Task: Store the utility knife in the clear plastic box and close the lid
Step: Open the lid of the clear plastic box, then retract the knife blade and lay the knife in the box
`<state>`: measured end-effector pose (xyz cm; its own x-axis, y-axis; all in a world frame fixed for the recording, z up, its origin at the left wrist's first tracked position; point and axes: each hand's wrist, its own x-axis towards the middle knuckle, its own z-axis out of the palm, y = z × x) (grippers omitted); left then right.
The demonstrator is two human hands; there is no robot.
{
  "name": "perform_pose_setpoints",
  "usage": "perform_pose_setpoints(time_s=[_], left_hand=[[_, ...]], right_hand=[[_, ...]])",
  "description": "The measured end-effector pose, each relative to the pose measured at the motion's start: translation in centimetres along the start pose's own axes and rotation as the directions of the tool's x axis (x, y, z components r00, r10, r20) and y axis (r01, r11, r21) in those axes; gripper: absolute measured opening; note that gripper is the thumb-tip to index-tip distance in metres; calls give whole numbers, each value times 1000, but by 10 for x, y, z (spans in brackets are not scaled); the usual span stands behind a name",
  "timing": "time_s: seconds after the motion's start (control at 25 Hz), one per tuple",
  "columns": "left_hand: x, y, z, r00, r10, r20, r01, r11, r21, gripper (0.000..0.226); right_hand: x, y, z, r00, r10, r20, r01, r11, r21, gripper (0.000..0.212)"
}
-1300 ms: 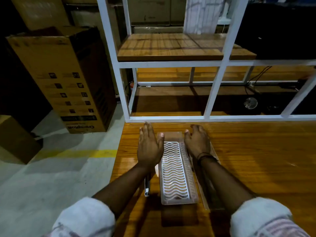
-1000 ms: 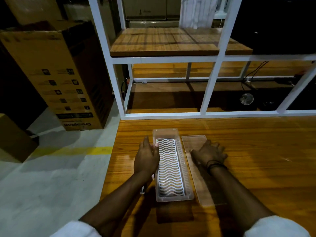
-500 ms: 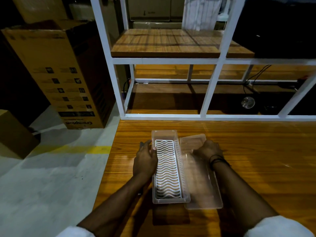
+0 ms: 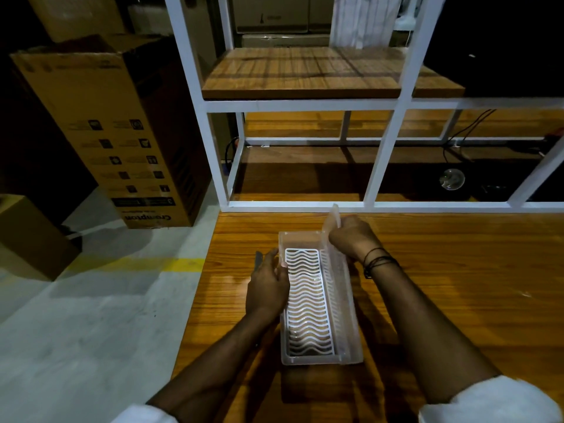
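With the right hand (image 4: 351, 236) pinching the tilted lid (image 4: 331, 230) and the left hand (image 4: 268, 285) curled on the clear plastic box (image 4: 348, 355), the part-hidden utility knife (image 4: 258, 258) beside it should go in before the lid drops

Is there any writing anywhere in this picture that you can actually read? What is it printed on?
"Crompton": on the tall cardboard box standing on the floor to the left; the word reads upside down, near the box's lower end.
Rows of small square symbols and a dark label strip on the same box: too small and blurred to read.
A faint mark on the pale carton behind the shelf: unreadable.
No writing shows on the clear plastic box.
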<state>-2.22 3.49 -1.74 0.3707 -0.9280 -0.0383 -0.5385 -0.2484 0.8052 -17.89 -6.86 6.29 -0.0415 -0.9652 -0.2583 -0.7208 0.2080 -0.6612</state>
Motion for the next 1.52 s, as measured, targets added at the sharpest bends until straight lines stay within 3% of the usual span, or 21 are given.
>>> perform_pose_setpoints(time_s=[0.16,0.28,0.4,0.6,0.72,0.84,1.2,1.4,1.52], left_hand=[[-5,-6,-16,999,-17,-38,18,999,30,47],[-15,-25,-29,996,-44,-82,59,980,188,47],[-26,-44,-36,990,-142,-6,134,917,375,52],[-25,-51,-38,972,-234,16,200,862,466,56],[-20,-42,-38,957,-292,4,251,831,496,48],[-19,-34,-40,941,-338,14,288,823,490,43],[-15,-37,-47,923,-384,31,361,890,280,21],[-28,-40,-55,926,-376,14,376,924,-72,20],[-32,-36,-57,939,-342,22,339,920,-197,17]], right_hand=[[8,50,-15,998,58,-13,-57,995,82,8],[15,89,-21,990,128,-61,-128,992,8,16],[16,109,-15,980,176,-91,-179,983,-26,10],[25,115,5,959,191,-209,-220,968,-121,8],[33,115,16,959,122,-255,-182,958,-224,14],[5,80,16,958,5,-286,-93,951,-294,35],[-17,20,32,922,-242,-301,191,963,-190,42],[-40,2,50,904,-389,-176,384,921,-64,32],[-48,-4,65,903,-410,-130,419,906,57,23]])
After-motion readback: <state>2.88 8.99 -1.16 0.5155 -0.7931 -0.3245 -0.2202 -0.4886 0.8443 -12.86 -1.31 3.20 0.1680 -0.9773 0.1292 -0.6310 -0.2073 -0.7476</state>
